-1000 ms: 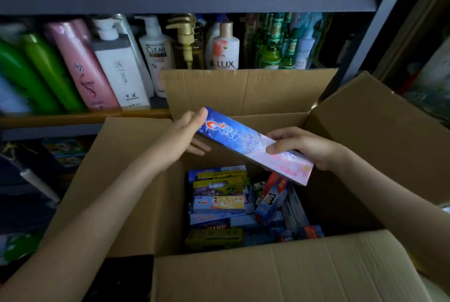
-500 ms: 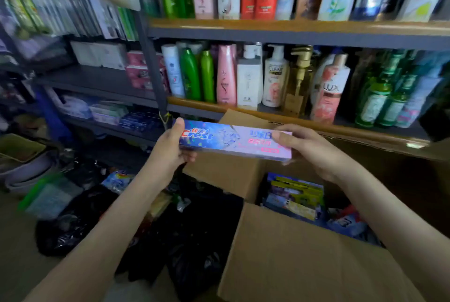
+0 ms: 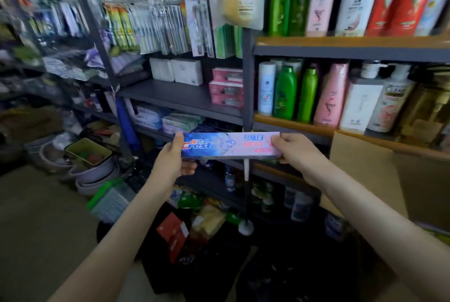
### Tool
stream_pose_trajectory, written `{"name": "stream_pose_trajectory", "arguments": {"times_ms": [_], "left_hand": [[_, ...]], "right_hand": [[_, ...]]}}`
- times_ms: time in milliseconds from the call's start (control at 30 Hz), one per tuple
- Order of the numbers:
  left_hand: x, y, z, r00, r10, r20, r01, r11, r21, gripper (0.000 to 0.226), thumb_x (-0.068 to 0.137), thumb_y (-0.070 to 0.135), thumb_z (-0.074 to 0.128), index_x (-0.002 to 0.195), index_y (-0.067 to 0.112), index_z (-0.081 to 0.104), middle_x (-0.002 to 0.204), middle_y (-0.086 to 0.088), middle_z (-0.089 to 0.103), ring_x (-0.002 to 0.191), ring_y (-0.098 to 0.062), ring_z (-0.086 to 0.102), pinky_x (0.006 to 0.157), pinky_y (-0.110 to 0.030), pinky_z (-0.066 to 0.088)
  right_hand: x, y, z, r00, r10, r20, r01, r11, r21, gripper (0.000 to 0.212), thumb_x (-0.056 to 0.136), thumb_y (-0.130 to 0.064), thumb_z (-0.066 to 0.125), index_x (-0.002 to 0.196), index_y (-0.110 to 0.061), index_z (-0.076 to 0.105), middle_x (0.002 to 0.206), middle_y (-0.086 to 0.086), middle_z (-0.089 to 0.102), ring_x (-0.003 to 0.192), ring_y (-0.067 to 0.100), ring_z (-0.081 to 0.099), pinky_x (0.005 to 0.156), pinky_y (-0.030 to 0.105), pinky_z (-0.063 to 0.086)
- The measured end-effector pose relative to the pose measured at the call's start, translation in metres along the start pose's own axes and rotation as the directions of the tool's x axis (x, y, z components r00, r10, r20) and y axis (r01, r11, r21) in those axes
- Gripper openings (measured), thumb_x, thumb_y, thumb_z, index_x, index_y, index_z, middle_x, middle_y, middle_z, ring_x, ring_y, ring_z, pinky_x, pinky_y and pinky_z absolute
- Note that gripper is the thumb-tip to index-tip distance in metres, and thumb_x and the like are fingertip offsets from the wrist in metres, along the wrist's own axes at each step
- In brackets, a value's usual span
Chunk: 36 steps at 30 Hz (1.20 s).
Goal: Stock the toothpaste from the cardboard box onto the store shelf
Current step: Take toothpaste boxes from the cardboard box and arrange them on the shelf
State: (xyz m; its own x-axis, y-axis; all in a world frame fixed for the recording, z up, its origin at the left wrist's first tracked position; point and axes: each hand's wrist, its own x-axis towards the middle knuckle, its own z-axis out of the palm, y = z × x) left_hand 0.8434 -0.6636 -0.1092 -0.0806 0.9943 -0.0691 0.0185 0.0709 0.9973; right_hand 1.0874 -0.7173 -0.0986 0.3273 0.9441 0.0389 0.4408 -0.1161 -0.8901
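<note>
Toothpaste [image 3: 230, 145], a long blue-and-pink Crest carton, is lying level and lengthwise in mid-air between two hands, its printed face pointing toward the camera. The left hand [image 3: 170, 156] is gripping the blue end, thumb lying over the top edge and fingers curling underneath. The right hand [image 3: 295, 152] is pinching the pink end in the same way, so the hands are sitting well apart, one at each end of the carton. The carton is hovering in front of the dark grey store shelf [image 3: 185, 99], a little below its board and crossing the upright post [image 3: 248, 82]. On that board pink boxes [image 3: 226, 88] are standing stacked at the right end, with white packs [image 3: 176, 71] sitting near them to the left. Pale flat packs [image 3: 170, 120] are lying on the tier beneath. At the right the cardboard box [image 3: 379, 170] is standing with a flap rising below a row of shampoo bottles [image 3: 287, 92]. Plastic basins [image 3: 92, 175] are nesting on the floor at the left.
</note>
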Motion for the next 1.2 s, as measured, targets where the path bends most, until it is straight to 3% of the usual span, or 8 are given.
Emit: {"name": "stream_pose_trajectory", "arguments": {"times_ms": [67, 267, 333, 467, 633, 800, 1033, 1200], "left_hand": [[0.032, 0.002, -0.025, 0.999, 0.032, -0.024, -0.031, 0.997, 0.071, 0.038, 0.101, 0.048, 0.037, 0.102, 0.013, 0.052, 0.084, -0.009, 0.064, 0.055, -0.013, 0.062, 0.048, -0.024, 0.052], [0.115, 0.008, -0.062, 0.996, 0.085, -0.020, -0.072, 0.929, 0.364, 0.055, 0.099, 0.056, 0.031, 0.116, 0.012, 0.060, 0.129, -0.017, 0.054, 0.100, -0.027, 0.054, 0.081, -0.032, 0.038], [0.137, 0.011, -0.064, 0.993, 0.119, -0.001, -0.108, 0.905, 0.412, 0.056, 0.101, 0.051, 0.032, 0.122, 0.007, 0.060, 0.131, -0.017, 0.053, 0.097, -0.023, 0.048, 0.079, -0.028, 0.033], [0.188, 0.015, -0.068, 0.979, 0.202, -0.037, -0.162, 0.870, 0.466, 0.047, 0.101, 0.044, 0.040, 0.126, 0.006, 0.052, 0.117, -0.009, 0.056, 0.096, -0.020, 0.047, 0.075, -0.026, 0.029], [0.270, 0.018, -0.074, 0.974, 0.211, -0.079, -0.146, 0.859, 0.491, 0.038, 0.098, 0.046, 0.047, 0.108, 0.010, 0.050, 0.099, -0.004, 0.052, 0.097, -0.025, 0.052, 0.074, -0.028, 0.032], [0.358, 0.018, -0.090, 0.976, 0.217, -0.035, -0.154, 0.789, 0.595, 0.038, 0.102, 0.034, 0.040, 0.118, 0.002, 0.053, 0.119, -0.021, 0.060, 0.112, -0.034, 0.054, 0.079, -0.033, 0.035], [0.502, -0.004, -0.111, 0.973, 0.167, 0.157, -0.227, 0.790, 0.569, 0.027, 0.097, 0.007, 0.041, 0.114, 0.011, 0.062, 0.109, -0.016, 0.066, 0.102, -0.035, 0.060, 0.082, -0.038, 0.044], [0.607, -0.010, -0.084, 0.923, 0.102, 0.371, -0.295, 0.808, 0.510, 0.051, 0.089, 0.003, 0.045, 0.133, 0.028, 0.047, 0.114, -0.005, 0.065, 0.101, -0.026, 0.060, 0.076, -0.029, 0.041]], "right_hand": [[0.017, -0.014, 0.035, 1.000, -0.004, -0.025, 0.003, 0.998, -0.064, 0.032, 0.099, -0.028, 0.043, 0.086, -0.010, 0.066, 0.097, 0.008, 0.065, 0.092, 0.027, 0.058, 0.081, 0.031, 0.044], [0.063, -0.041, 0.094, 0.992, 0.034, -0.125, -0.048, 0.993, -0.105, 0.032, 0.100, -0.026, 0.041, 0.093, -0.002, 0.062, 0.108, 0.016, 0.058, 0.085, 0.025, 0.053, 0.065, 0.030, 0.031], [0.084, -0.045, 0.109, 0.985, 0.022, -0.169, -0.044, 0.991, -0.124, 0.027, 0.100, -0.022, 0.042, 0.093, -0.003, 0.060, 0.106, 0.017, 0.058, 0.080, 0.024, 0.050, 0.063, 0.031, 0.033], [0.128, -0.052, 0.144, 0.970, -0.002, -0.244, -0.031, 0.991, -0.129, 0.038, 0.098, -0.021, 0.047, 0.135, -0.012, 0.046, 0.128, 0.012, 0.054, 0.112, 0.030, 0.052, 0.085, 0.034, 0.043], [0.200, -0.056, 0.197, 0.958, -0.068, -0.279, 0.028, 0.989, -0.145, 0.046, 0.093, -0.017, 0.050, 0.138, -0.011, 0.040, 0.125, 0.016, 0.057, 0.116, 0.037, 0.051, 0.093, 0.039, 0.042], [0.272, -0.061, 0.256, 0.972, -0.146, -0.186, 0.121, 0.983, -0.141, 0.053, 0.090, -0.009, 0.054, 0.140, -0.014, 0.038, 0.123, 0.016, 0.051, 0.117, 0.036, 0.046, 0.100, 0.041, 0.039], [0.382, -0.070, 0.330, 0.988, -0.082, -0.130, 0.067, 0.991, -0.113, 0.065, 0.092, -0.011, 0.054, 0.149, -0.018, 0.024, 0.145, 0.011, 0.031, 0.131, 0.031, 0.034, 0.107, 0.040, 0.036], [0.456, -0.072, 0.359, 0.980, 0.030, -0.195, -0.059, 0.988, -0.144, 0.073, 0.090, -0.010, 0.054, 0.151, -0.014, 0.015, 0.151, 0.013, 0.018, 0.135, 0.033, 0.027, 0.108, 0.039, 0.032]]}}
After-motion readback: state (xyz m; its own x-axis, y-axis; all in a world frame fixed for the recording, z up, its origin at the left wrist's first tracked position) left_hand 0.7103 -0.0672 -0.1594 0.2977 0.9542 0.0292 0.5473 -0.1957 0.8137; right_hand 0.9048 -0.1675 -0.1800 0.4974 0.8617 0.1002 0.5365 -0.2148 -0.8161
